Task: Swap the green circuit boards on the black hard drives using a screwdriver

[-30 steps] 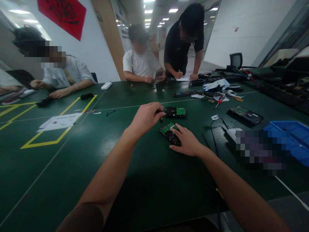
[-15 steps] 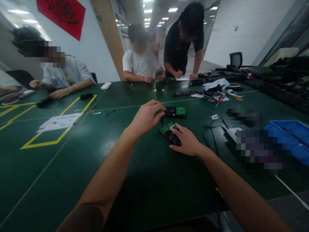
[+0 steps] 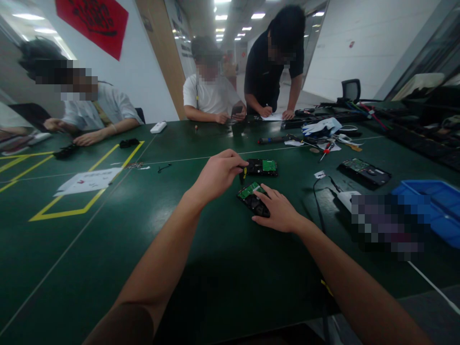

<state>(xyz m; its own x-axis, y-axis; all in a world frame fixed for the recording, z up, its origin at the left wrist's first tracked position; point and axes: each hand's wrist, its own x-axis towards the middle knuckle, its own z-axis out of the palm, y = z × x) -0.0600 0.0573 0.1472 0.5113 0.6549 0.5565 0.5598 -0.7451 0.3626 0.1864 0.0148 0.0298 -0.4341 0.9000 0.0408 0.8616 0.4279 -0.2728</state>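
Note:
A black hard drive [image 3: 258, 205] with a green circuit board lies tilted on the table in front of me. My right hand [image 3: 278, 207] grips its right end, fingers across the top and thumb at the near edge. In the pinched fingers of my left hand [image 3: 224, 172] is a small screwdriver [image 3: 243, 176] with a black and yellow handle. It points down at the far left part of the drive; whether the tip touches is too small to tell. Just behind lies a second hard drive [image 3: 264, 166], board side up, close to my left fingertips.
At right are another hard drive [image 3: 364, 172], a blue tray [image 3: 431, 206], and a cable [image 3: 316, 201]. Farther back lie a red-handled screwdriver [image 3: 326, 151] and gloves [image 3: 323, 127]. A paper sheet [image 3: 88, 181] lies at left. Several people are around the table [image 3: 143, 249].
My left fingers have shifted slightly on the screwdriver, so more of its yellow and black handle shows. My right hand and the drive under it have stayed in place.

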